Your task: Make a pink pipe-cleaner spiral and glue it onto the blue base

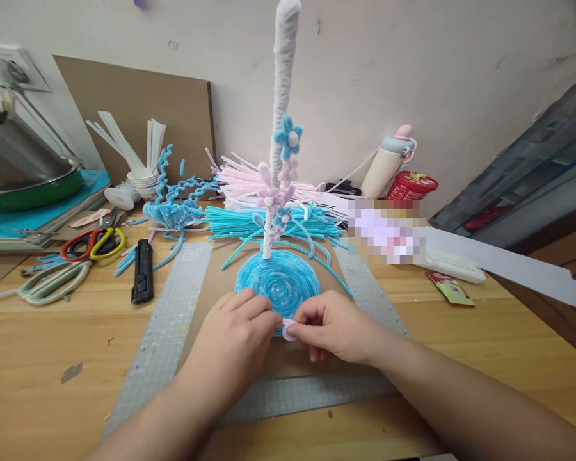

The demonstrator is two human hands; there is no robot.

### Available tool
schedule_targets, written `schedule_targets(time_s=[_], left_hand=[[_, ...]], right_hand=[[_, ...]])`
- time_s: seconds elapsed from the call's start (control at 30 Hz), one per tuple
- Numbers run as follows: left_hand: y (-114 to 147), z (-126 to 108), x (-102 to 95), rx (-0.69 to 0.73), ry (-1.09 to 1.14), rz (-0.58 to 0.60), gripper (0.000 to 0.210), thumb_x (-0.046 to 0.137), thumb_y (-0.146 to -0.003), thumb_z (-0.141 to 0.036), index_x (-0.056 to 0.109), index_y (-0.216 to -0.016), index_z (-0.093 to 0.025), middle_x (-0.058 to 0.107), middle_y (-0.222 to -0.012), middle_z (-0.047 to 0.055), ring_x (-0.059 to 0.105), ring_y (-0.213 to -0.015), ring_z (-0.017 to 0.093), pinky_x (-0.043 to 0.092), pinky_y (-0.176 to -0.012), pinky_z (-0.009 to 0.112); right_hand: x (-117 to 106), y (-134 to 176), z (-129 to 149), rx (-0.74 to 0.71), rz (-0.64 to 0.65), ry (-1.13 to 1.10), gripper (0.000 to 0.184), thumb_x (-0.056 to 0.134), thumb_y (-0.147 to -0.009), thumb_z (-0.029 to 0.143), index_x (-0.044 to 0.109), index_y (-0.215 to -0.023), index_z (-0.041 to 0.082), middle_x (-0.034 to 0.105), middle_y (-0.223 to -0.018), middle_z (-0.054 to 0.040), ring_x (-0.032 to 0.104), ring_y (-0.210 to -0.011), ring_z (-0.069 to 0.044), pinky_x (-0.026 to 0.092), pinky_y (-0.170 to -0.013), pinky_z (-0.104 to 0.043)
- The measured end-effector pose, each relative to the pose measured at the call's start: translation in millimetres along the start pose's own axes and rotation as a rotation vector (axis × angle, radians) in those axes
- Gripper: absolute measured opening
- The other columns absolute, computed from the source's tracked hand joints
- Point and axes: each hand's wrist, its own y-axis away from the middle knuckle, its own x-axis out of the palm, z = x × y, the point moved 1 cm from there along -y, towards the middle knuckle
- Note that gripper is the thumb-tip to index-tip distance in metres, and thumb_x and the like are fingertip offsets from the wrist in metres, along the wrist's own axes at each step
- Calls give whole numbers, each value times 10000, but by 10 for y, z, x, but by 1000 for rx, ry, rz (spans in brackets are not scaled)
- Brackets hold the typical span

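Note:
A small curled piece of pale pink-white pipe cleaner (288, 331) sits between my hands at the front edge of a blue spiral disc (278, 282). My right hand (336, 326) pinches its right side between thumb and forefinger. From the left, my left hand (237, 330) has its fingers closed at the other end of the curl, its thumb mostly hidden. At the back of the disc rises a white wrapped stem (282, 77). Fuzzy blue flowers (288, 137) and pink flowers (269, 197) are fixed along it.
Blue pipe cleaners (269, 221) and pink ones (249, 179) lie behind the disc. Cardboard (216, 288) covers part of a grey cutting mat (158, 352). At left are a black utility knife (143, 272) and scissors (52, 282); at right, a bottle (381, 168) and red tub (410, 186).

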Motion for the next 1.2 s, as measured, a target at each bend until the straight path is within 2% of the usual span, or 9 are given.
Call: schedule_targets(time_s=[0.1, 0.23, 0.37, 0.47, 0.7, 0.83, 0.97, 1.07, 1.2], left_hand=[[-6, 9, 22, -149, 240, 81, 242, 464, -891, -170, 698, -834, -191, 653, -789, 43, 579, -723, 168, 409, -628, 275], [-32, 5, 18, -365, 526, 71, 169, 581, -830, -251, 710, -736, -196, 683, -716, 20, 610, -695, 154, 437, -637, 248], [-50, 7, 47, -688, 830, 131, 217, 660, -738, -350, 652, -606, -178, 623, -520, -10, 542, -467, 122, 393, -463, 224], [-60, 7, 94, -804, 1145, 159, 253, 712, -676, -373, 603, -595, -160, 623, -507, -17, 538, -424, 99, 425, -450, 211], [-60, -29, 173, -859, 1443, 39, 313, 789, -614, -382, 609, -649, -129, 688, -636, 21, 627, -569, 110, 496, -544, 209], [-64, -30, 187, -845, 1367, -20, 277, 770, -643, -382, 638, -663, -139, 652, -617, 4, 585, -560, 108, 463, -530, 216], [-63, 30, 165, -706, 1187, -169, 189, 749, -679, -341, 692, -641, -166, 585, -690, -7, 544, -702, 112, 435, -664, 214], [-57, 56, 154, -732, 1368, -181, 197, 743, -694, -342, 684, -649, -159, 512, -662, -25, 441, -592, 69, 369, -552, 180], [-57, 29, 175, -803, 1736, -72, 254, 735, -713, -362, 626, -674, -136, 283, -511, -83, 153, -453, 40, 134, -395, 170]], right_hand=[[-3, 3, -2, -48, -43, 27, 320, 636, -766, 441, 589, -613, 163, 511, -466, 35, 535, -410, -90, 391, -392, -179], [7, 18, 33, -74, -85, -8, 313, 617, -781, 441, 621, -645, 159, 540, -518, 28, 546, -424, -89, 420, -413, -192], [36, 33, 63, -91, -145, -48, 339, 620, -775, 458, 612, -621, 157, 564, -535, 21, 550, -420, -88, 417, -409, -196], [80, 45, 63, -136, -200, -84, 333, 620, -783, 453, 613, -630, 157, 571, -503, 20, 554, -427, -91, 429, -434, -200], [219, 56, 25, -237, -335, -169, 369, 577, -824, 467, 604, -610, 167, 573, -486, 14, 543, -439, -97, 443, -443, -208], [208, 42, 10, -227, -357, -89, 385, 554, -840, 483, 597, -616, 173, 565, -491, 13, 534, -449, -99, 428, -459, -212], [146, 7, 4, -254, -337, -35, 401, 513, -856, 504, 591, -642, 174, 579, -578, 1, 544, -526, -106, 424, -493, -214], [149, -33, -11, -245, -292, -99, 351, 443, -901, 466, 616, -785, 183, 586, -618, 7, 504, -496, -93, 412, -479, -216], [235, -50, -8, -313, -211, -141, 195, 643, -795, 373, 629, -870, 194, 597, -687, 12, 535, -582, -105, 436, -543, -225]])
